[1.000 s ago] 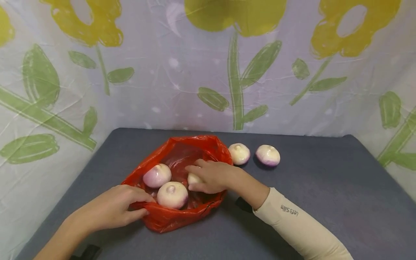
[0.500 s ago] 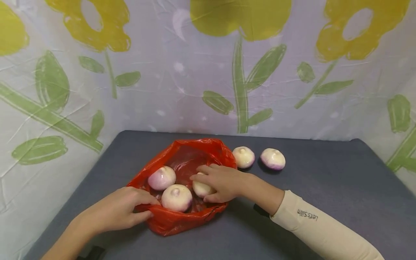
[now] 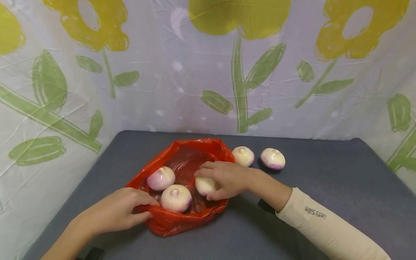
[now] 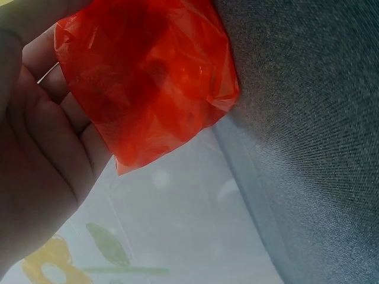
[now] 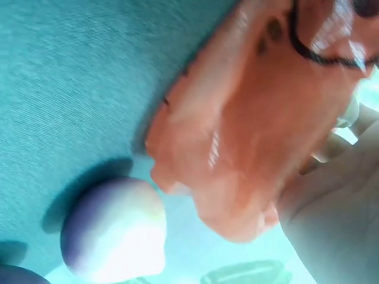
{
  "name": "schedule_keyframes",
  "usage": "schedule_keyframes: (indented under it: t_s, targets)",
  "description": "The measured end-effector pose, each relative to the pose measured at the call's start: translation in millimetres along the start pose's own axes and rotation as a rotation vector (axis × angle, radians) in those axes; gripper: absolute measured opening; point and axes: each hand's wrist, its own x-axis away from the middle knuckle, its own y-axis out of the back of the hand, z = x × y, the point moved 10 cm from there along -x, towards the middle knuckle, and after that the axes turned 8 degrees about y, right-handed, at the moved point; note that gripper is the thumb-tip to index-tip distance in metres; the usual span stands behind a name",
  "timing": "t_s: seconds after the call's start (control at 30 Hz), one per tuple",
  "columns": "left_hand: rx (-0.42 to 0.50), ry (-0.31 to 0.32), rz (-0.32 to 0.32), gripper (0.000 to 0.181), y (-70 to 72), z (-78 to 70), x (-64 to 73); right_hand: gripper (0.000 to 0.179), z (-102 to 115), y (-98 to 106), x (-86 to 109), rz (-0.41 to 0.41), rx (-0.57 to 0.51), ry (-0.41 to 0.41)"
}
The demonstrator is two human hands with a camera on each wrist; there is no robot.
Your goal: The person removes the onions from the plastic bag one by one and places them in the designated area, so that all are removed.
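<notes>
The left hand (image 3: 120,211) pinches the near left rim of a red plastic bag (image 3: 169,224) between thumb and fingers. Inside its open mouth, the right hand (image 3: 229,177) curls thumb and fingers round the right onion (image 3: 204,187); the far left onion (image 3: 160,179) and near left onion (image 3: 176,199) lie close together. On the dark table (image 3: 325,180), a fourth onion (image 3: 243,156) sits just beside the bag's far right side, a fifth onion (image 3: 272,159) farther right

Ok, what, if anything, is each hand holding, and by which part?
The left hand pinches the red bag by its near-left rim. The right hand curls round the right side of an onion inside it; how firmly can't be told.
</notes>
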Motion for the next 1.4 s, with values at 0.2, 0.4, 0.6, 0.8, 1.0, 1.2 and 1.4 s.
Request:
schedule_keyframes:
  t_s: [0.2, 0.4, 0.6, 0.8, 1.0, 1.2, 1.4]
  targets:
    - [-0.003, -0.009, -0.01, 0.016, 0.1, -1.4, -1.5, 0.061, -3.0, 13.5, 4.6, -0.02, 0.001, -0.046]
    - [-0.006, -0.011, -0.009, 0.016, -0.8, -0.9, -2.6, 0.059, -0.3, 23.7, 11.3, -0.066, -0.002, -0.044]
    - [-0.001, -0.005, -0.001, 0.016, -1.1, 0.1, -2.3, 0.06, 6.7, 34.7, 18.1, -0.121, -0.014, -0.023]
    - [0.001, 0.012, 0.008, 0.017, -2.1, 1.1, -1.4, 0.059, 14.2, 41.2, 25.1, -0.144, -0.043, -0.018]
    - [-0.006, -0.001, -0.004, 0.018, -1.6, -0.1, 0.2, 0.057, 18.8, 47.9, 35.3, -0.185, -0.048, -0.001]
    - [0.007, 0.017, 0.009, 0.017, -2.1, 2.3, -0.8, 0.057, 16.5, 55.4, 54.0, -0.245, -0.043, -0.025]
    - [0.009, 0.027, 0.014, 0.017, -2.6, 3.1, -1.2, 0.057, 11.5, 58.7, 73.3, -0.296, -0.064, -0.063]
